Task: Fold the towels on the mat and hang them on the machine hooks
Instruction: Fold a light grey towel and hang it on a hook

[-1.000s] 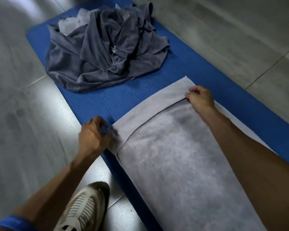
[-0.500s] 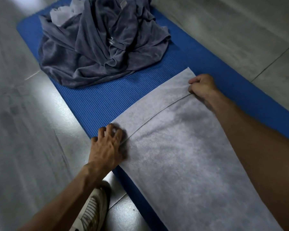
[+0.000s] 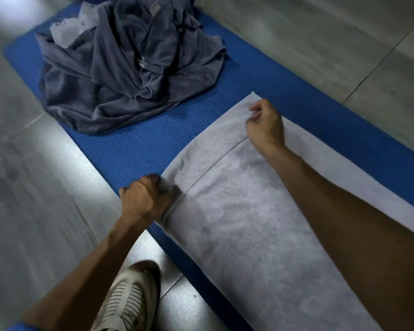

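Floor (image 3: 320, 32): grey tiles with thin grout lines, glare patch at left.

Yoga mat (image 3: 134, 149): blue, ribbed, laid diagonally across the floor from upper left to lower right.

Light grey towel (image 3: 244, 235): spread flat along the near part of the mat, folded over itself so that an upper layer ends at a straight edge short of the far end; a strip of the lower layer shows beyond that edge and along the right side.

Pile of dark grey towels (image 3: 120, 77): crumpled heap at the far end of the mat, well apart from the flat towel, with a paler piece of cloth (image 3: 67, 29) showing at its upper left.

Left hand (image 3: 145, 199): fingers curled, gripping the left edge of the light grey towel near the fold line, at the mat's left border.

Right hand (image 3: 265, 125): fingers curled in, pinching the towel close to its far right corner; forearm lies across the towel.

Shoe (image 3: 127, 304): white with dark stripes, on the floor beside the mat, under the left forearm
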